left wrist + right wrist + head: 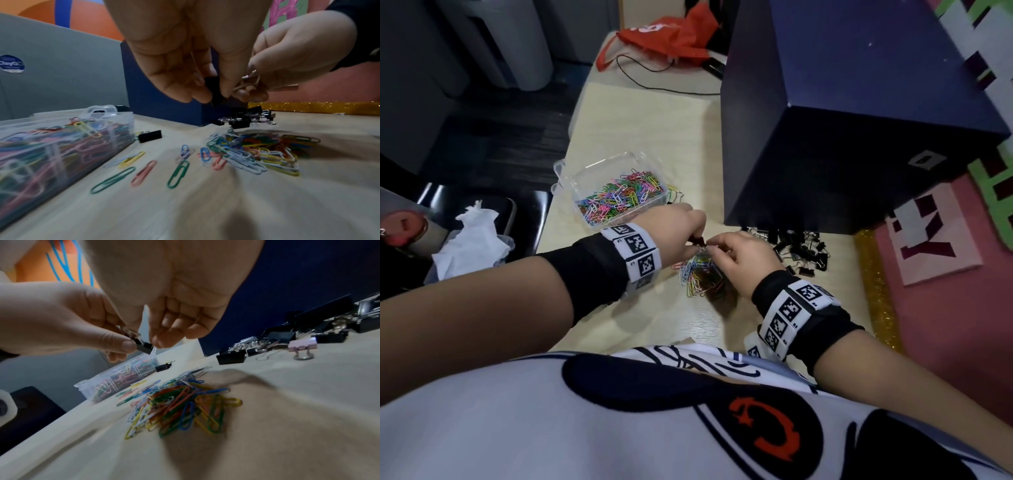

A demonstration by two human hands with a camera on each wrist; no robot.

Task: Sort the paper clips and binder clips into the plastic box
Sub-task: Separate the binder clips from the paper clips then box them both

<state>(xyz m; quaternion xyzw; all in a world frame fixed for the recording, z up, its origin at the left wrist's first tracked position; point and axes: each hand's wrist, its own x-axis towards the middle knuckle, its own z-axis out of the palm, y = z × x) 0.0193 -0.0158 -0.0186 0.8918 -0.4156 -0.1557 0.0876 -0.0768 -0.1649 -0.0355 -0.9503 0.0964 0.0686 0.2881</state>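
Binder clip (213, 91), black, is held above the counter (619, 137) at the centre of the head view, between both hands and directly over the loose pile of paper clips (700, 274).

Step in hand, as judged: separating one binder clip from something tangled with it, probably a white paper clip visible at its lower edge in the right wrist view, before either item is sorted. The box (571, 178), in the centre-left of the head view, already holds a deep layer of coloured paper clips. A heap of binder clips (798, 246) lies at centre right, against the foot of a dark blue cabinet (825, 137).

Next move calls for: pulling the two items apart without dropping either into the pile below, then carrying each to its proper place. Whether the box has a separate compartment for binder clips cannot be told.

Fingers:
- Left hand (681, 229): thumb and fingers curled, pinching the black body of the binder clip. It comes in from the left of the frame.
- Right hand (743, 253): fingers curled, tips closed on the wire handles (249, 78) of the same clip. Exactly which fingers bear on the handles is blurred.

Surroundings: a single black binder clip (150, 136) lies on the counter just beside the box. Several stray paper clips lie between the box and the pile.
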